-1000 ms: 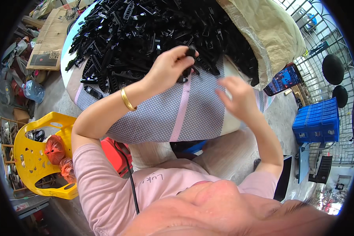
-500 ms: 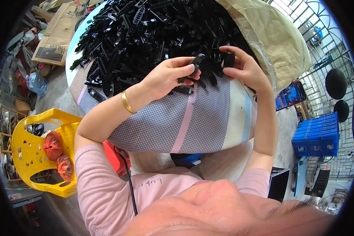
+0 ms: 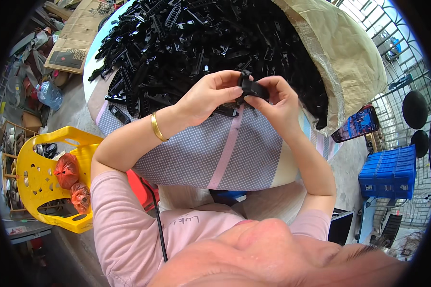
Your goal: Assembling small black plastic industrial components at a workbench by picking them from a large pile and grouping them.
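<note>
Both hands meet over the near edge of a large pile of black plastic parts (image 3: 177, 52). My left hand (image 3: 216, 93), with a gold bangle on its wrist, pinches a small black plastic piece (image 3: 244, 79) between thumb and fingers. Against it, my right hand (image 3: 278, 101) grips a blocky black plastic part (image 3: 256, 89). The two pieces touch, and fingers hide part of both. Beneath them lies a patterned cloth (image 3: 191, 153) with grey dots and pink stripes, covering the rounded table. A loose black part (image 3: 119, 114) rests on the cloth at the left.
A tan woven sack (image 3: 340, 57) lies open at the pile's right side, with a phone (image 3: 355, 124) by its lower edge. At left stands a yellow plastic chair (image 3: 38, 177) holding red bags (image 3: 67, 171). A blue crate (image 3: 388, 172) is at far right.
My right hand has moved left and brought its black part against the piece in my left hand. The sack's edge now shows farther down beside the right arm.
</note>
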A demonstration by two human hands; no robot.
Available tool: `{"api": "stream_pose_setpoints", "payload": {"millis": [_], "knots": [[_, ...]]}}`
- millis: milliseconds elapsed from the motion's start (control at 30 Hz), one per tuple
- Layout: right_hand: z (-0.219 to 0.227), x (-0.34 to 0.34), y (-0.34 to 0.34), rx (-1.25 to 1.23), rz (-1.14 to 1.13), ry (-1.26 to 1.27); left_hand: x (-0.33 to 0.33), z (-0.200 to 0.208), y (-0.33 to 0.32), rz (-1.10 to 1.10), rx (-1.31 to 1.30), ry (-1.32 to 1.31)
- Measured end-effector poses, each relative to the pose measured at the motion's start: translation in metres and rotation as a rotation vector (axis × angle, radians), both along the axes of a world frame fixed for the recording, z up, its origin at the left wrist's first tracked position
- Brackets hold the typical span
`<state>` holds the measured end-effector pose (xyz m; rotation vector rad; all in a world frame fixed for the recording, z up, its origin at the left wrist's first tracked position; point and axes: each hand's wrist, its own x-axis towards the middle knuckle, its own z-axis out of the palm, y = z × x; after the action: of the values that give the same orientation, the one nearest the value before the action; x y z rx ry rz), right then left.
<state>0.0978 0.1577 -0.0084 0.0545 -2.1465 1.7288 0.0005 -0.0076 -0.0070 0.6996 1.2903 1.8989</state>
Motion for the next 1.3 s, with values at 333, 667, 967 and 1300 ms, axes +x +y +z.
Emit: {"api": "stream_pose_setpoints", "payload": {"millis": [333, 667, 967, 1300], "knots": [[0.000, 0.004, -0.005, 0.507, -0.167, 0.151, 0.008, -0.002, -0.003, 0.251, -0.266, 0.640], [0.012, 0.005, -0.003, 0.848, -0.223, 0.372, 0.006, 0.002, -0.006, 0.116, -0.161, 0.440], [0.017, 0.013, 0.012, 0.635, 0.046, -0.051, 0.009, 0.008, -0.001, 0.110, -0.239, 0.658], [0.018, 0.003, 0.056, 0.284, 0.102, -0.199, 0.037, -0.004, -0.008, -0.217, -0.330, 0.596]]}}
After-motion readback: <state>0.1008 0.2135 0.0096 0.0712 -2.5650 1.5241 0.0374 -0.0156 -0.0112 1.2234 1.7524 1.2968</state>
